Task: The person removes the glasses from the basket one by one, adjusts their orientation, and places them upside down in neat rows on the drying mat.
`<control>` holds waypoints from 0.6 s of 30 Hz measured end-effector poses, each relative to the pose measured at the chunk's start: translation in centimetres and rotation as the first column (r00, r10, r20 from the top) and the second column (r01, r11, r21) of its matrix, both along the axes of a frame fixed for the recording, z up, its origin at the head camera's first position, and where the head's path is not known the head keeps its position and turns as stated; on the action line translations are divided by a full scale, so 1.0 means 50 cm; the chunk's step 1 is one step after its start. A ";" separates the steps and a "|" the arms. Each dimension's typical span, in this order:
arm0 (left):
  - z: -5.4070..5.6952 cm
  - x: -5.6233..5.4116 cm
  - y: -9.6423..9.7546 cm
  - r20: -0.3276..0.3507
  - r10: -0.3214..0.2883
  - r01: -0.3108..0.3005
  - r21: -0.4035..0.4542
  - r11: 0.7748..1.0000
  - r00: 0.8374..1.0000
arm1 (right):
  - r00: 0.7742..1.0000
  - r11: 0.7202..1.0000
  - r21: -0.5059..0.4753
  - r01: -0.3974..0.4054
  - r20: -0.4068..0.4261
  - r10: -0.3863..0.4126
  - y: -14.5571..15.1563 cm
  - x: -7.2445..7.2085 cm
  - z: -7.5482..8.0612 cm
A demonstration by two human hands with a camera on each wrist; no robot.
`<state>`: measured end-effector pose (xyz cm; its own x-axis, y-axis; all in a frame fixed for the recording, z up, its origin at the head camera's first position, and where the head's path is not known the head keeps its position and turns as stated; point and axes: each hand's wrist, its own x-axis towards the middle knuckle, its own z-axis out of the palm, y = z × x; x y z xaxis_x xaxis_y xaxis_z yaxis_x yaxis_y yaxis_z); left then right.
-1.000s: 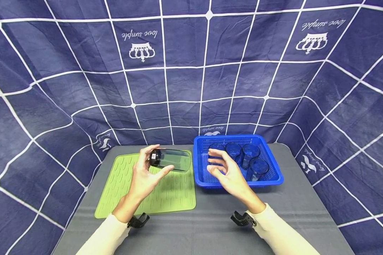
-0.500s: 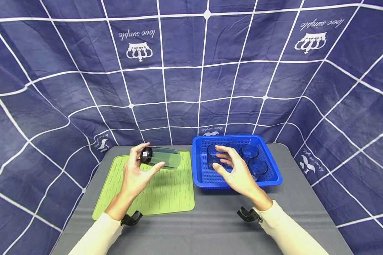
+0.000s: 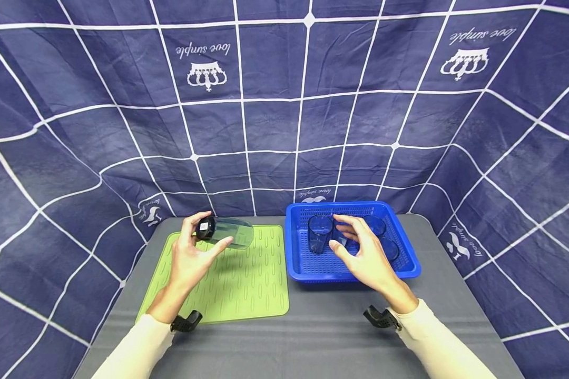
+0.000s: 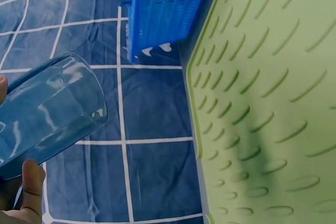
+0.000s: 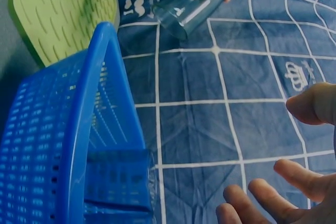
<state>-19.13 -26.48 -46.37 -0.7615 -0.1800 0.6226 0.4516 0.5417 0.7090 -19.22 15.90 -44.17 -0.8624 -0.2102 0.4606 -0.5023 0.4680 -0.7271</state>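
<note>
Tumbler (image 3: pixel 232 233) tilted sideways, pinched in left hand (image 3: pixel 189 263) above green mat (image 3: pixel 251 289); right hand (image 3: pixel 364 258) spread wide, empty, over blue basket (image 3: pixel 313 277). I'd grip firmly, turn it slowly; looks slippery.

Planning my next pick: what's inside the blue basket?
One glass shows plainly at the left; more glasses to its right are partly covered by the right hand, so their number can't be settled.
</note>
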 end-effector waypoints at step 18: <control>-0.002 -0.013 -0.063 -0.053 0.118 -0.123 -0.104 0.987 0.992 | 0.980 0.984 0.120 0.132 -0.165 -0.111 0.087 0.001 0.006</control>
